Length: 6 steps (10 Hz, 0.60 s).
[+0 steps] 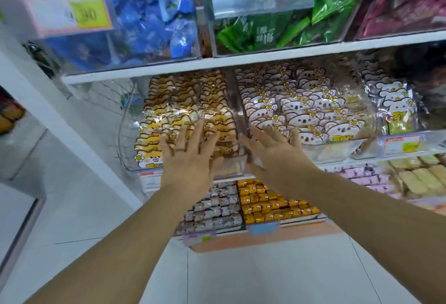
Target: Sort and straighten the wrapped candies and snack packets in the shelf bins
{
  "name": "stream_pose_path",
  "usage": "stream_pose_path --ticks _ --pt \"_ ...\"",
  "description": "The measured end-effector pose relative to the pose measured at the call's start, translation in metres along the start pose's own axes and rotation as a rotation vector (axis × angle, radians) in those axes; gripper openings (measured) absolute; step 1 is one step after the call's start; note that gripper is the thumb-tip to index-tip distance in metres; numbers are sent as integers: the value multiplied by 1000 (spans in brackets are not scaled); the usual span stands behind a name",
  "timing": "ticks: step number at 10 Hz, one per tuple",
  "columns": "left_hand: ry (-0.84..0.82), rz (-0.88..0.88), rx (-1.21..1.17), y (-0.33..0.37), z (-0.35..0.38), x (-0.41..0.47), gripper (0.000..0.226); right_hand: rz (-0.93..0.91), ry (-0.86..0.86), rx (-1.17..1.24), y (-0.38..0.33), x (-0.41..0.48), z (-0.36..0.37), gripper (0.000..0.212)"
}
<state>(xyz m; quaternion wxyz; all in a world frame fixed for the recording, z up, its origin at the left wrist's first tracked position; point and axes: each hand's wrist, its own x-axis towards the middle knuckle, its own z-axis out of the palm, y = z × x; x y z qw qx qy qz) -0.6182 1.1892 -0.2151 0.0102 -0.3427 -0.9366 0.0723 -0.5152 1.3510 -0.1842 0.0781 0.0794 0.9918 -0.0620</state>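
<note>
As the yellow packets (pixel 183 101) are pressed by the open left hand (pixel 187 159) and right hand (pixel 272 151), straightening is judged underway; gentle squaring is needed next.

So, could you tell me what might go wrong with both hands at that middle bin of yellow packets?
1. The left hand rests with spread fingers on the front yellow packets; pushing hard could crush them or topple the rows behind.
2. The right hand sits at the clear divider; a nudge might shift it and mix yellow packets with the koala packets alongside.
</note>
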Motion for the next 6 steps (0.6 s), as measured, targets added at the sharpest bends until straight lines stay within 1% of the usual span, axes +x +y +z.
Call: stream_pose_path --ticks 1,2,3,4,5,6 --pt "-37 36 -42 -6 7 8 56 56 -13 -80 -4 11 7 54" --pt "-136 50 -144 -13 7 20 57 98 -77 -184 -8 18 10 57" --pt "-259 75 -159 -22 -1 30 62 132 -118 -210 -15 22 11 63" --pt "-291 84 -165 -25 -22 26 68 177 -132 -148 -22 13 -7 69" --pt "-154 117 -242 -28 -45 6 69 164 -113 -39 -33 -13 -34 65" --pt "-62 90 -457 -37 -60 -20 56 110 -117 245 -48 -45 -74 45"
